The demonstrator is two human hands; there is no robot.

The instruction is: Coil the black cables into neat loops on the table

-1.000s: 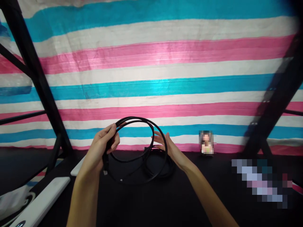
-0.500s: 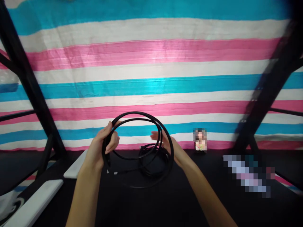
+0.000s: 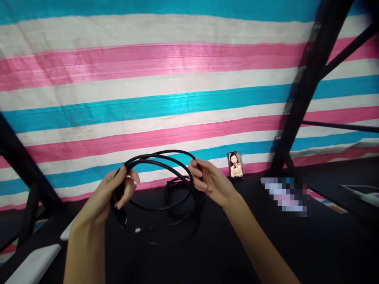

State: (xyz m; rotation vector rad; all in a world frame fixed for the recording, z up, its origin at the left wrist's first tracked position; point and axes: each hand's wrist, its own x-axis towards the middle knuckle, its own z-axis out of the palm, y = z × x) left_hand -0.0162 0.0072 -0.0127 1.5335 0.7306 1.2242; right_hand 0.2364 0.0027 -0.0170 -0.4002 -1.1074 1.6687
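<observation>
A black cable (image 3: 174,151), looped into several wide coils, is held up over the black tabletop between my hands. My left hand (image 3: 118,191) is closed round the gathered side of the coils, and a dark cable end hangs below its fingers. On the other side, my right hand (image 3: 214,181) pinches a loop between thumb and fingers. Behind the held loops lies a second black coil (image 3: 166,197) on the table. A silver-tipped connector (image 3: 137,230) shows below the loops; which coil it belongs to I cannot tell.
A phone (image 3: 236,166) stands lit against the striped sheet (image 3: 166,83) at the back. Two white flat objects (image 3: 32,262) lie at the left. Right of the phone is a pixelated item (image 3: 282,197). Black frame posts (image 3: 302,94) rise on both sides.
My right hand has closed on the cable loop, where its fingers were apart before. The loops are pulled flatter and wider. The view has swung to the right.
</observation>
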